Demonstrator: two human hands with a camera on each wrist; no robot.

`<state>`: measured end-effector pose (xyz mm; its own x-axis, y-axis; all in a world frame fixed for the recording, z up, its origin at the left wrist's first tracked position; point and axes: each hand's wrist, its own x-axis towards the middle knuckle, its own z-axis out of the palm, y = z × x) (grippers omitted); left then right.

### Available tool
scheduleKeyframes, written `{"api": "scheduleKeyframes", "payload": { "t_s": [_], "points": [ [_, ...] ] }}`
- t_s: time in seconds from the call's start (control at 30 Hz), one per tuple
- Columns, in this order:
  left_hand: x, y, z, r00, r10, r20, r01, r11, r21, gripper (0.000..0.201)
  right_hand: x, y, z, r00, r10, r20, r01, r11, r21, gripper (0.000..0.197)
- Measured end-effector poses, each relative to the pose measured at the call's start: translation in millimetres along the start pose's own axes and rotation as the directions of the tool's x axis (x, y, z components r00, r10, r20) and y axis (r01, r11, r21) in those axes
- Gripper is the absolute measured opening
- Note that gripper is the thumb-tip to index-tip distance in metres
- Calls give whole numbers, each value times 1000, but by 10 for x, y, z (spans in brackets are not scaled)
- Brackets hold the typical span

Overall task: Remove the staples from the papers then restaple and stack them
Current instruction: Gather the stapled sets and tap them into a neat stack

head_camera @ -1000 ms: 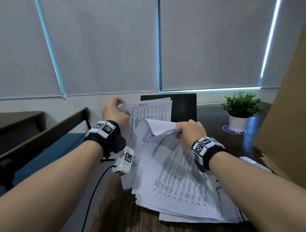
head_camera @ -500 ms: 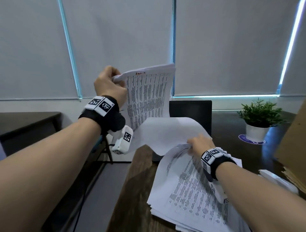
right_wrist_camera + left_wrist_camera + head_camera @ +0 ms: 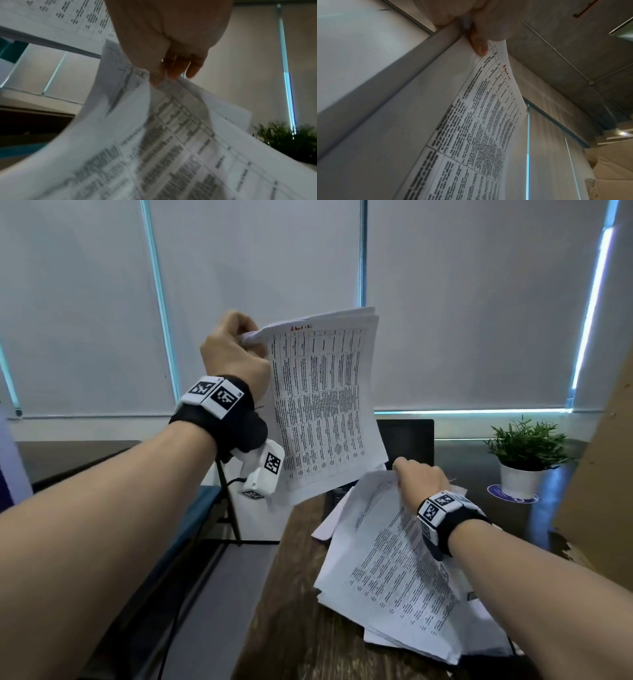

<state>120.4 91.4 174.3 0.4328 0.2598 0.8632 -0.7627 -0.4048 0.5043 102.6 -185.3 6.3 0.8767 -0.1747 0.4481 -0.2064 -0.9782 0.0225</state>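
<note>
2 hands split the work: left hand (image 3: 236, 354) pinches a lifted packet (image 3: 325, 405) clear, right hand (image 3: 419, 479) grips the pile's (image 3: 394, 570) corner, steadying it.

The left hand (image 3: 233, 354) has raised its pinched packet (image 3: 325, 405) clear above the paper pile (image 3: 394, 570), fully separated

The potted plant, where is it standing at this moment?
In the head view the potted plant stands at the far right of the dark table, beyond the right hand and the paper pile.
</note>
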Motion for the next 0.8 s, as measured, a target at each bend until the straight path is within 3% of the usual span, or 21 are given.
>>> {"api": "scheduleKeyframes", "payload": {
  "t_s": [0.1, 0.23, 0.27, 0.33, 0.4, 0.5, 0.53, 0.57, 0.67, 0.8],
  "points": [
    [-64, 58, -65, 1000, -26, 8, 26, 999, -26, 30, -49, -75, 89, 988, 109, 105, -134, 955, 265, 36],
    [-140, 17, -116, 996, -82, 43, 84, 994, -64, 22, -175, -204, 224, 958, 113, 264, -249, 785, 568, 51],
    [-143, -9, -127, 994, -97, 51, 101, 992, -78, 20, -192, -204, 224, 961, 87, 264, -250, 687, 682, 55],
    [-141, -57, -133, 988, -130, 80, 137, 986, -95, 23, -194, -182, 118, 964, 83, 253, -265, 371, 890, 73],
    [-158, -76, -104, 981, -145, 129, 159, 982, -102, 31, -141, -117, -76, 970, 130, 204, -214, 72, 974, 76],
    [-266, -66, 13, 960, -156, 232, 194, 969, -151, 36, -114, 21, -410, 979, 148, 142, -125, -119, 985, 77],
    [-312, -71, 71, 948, -173, 267, 225, 958, -178, 38, -162, 52, -513, 986, 100, 135, -120, -142, 983, 81],
    [-360, -78, 133, 934, -199, 296, 262, 945, -194, 41, -216, 71, -592, 992, 51, 113, -105, -141, 984, 72],
    [-502, -185, 335, 887, -300, 352, 376, 911, -171, 40, -370, 207, -614, 994, 42, 96, -93, -81, 992, 21],
    [-784, -321, 619, 772, -483, 413, 593, 782, -194, 39, -440, 501, -367, 971, 119, 210, -198, -102, 975, 25]
  ]
}}
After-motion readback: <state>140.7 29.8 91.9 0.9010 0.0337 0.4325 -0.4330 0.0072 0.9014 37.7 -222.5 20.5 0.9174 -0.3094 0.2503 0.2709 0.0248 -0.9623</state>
